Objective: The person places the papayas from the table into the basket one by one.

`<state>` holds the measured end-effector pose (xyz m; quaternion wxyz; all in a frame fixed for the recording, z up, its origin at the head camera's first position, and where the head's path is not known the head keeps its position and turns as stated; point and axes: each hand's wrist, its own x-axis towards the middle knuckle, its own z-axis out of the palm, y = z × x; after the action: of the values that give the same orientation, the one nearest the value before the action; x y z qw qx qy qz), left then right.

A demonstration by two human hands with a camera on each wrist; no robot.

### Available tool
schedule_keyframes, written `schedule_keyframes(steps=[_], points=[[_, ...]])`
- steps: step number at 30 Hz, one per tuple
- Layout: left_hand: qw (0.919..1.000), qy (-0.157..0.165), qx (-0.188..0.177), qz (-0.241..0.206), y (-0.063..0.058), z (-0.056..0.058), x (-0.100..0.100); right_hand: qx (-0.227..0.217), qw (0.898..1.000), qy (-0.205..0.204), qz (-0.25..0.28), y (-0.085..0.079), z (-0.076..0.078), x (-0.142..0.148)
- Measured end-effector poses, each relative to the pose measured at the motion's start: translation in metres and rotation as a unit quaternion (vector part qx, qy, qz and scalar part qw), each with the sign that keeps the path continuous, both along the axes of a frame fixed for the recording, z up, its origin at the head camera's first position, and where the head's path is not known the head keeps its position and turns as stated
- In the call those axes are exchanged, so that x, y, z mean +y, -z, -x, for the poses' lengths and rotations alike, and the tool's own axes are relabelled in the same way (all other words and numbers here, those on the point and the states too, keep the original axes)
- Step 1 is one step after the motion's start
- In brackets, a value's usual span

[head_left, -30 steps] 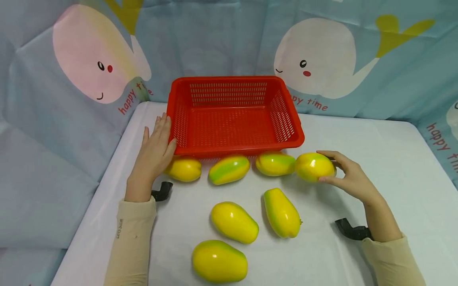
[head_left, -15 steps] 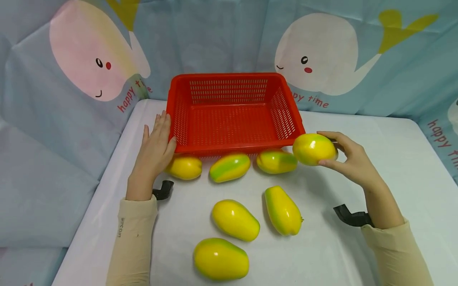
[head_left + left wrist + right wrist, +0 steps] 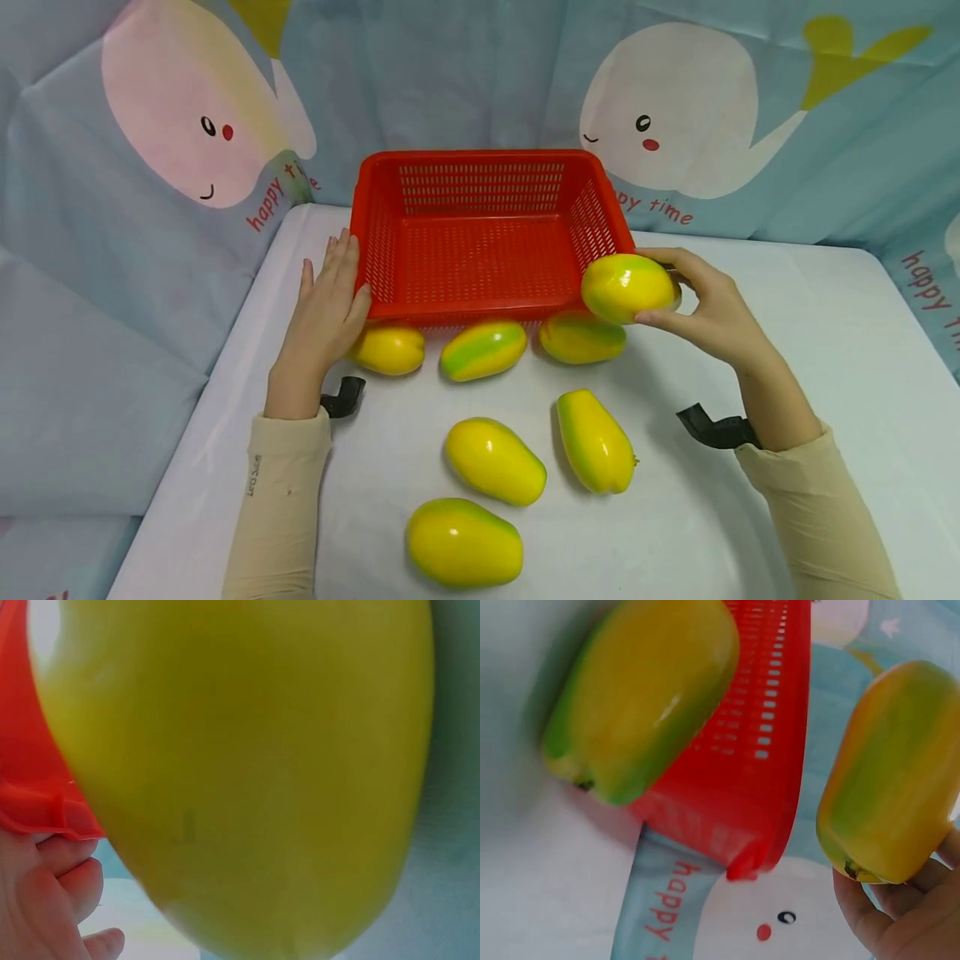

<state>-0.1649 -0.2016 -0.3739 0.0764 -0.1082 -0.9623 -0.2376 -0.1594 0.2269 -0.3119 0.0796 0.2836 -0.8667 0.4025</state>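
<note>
My right hand (image 3: 708,312) holds a yellow-green papaya (image 3: 626,287) in the air at the front right corner of the red plastic basket (image 3: 465,311). In the right wrist view the fingers are around one end of this papaya (image 3: 892,772). My left hand (image 3: 322,304) rests with straight fingers against the basket's left side, its thumb by the front left corner. Three papayas lie in a row along the basket's front: a left one (image 3: 390,349), a middle one (image 3: 483,350) and a right one (image 3: 582,337). The left one fills much of the left wrist view.
Three more papayas lie nearer on the white table: one at the right (image 3: 595,442), one in the middle (image 3: 495,461) and one at the front (image 3: 465,542). A blue printed cloth (image 3: 465,75) stands behind and beside the table. Black wrist mounts show at both wrists.
My right hand has lifted the papaya off the table's right side, then moved it up and left to the basket's corner. The left hand stays at the basket.
</note>
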Motion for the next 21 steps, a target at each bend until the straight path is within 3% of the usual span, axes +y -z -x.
schedule_keyframes(steps=[12,21], points=[[1.0,0.001,0.003,-0.001,-0.001,0.0,0.0,-0.004,1.0,-0.005,-0.001,-0.002,0.021,-0.028],[1.0,-0.004,-0.006,0.001,-0.001,0.0,0.0,-0.063,0.997,0.03,-0.01,0.003,0.033,-0.049]])
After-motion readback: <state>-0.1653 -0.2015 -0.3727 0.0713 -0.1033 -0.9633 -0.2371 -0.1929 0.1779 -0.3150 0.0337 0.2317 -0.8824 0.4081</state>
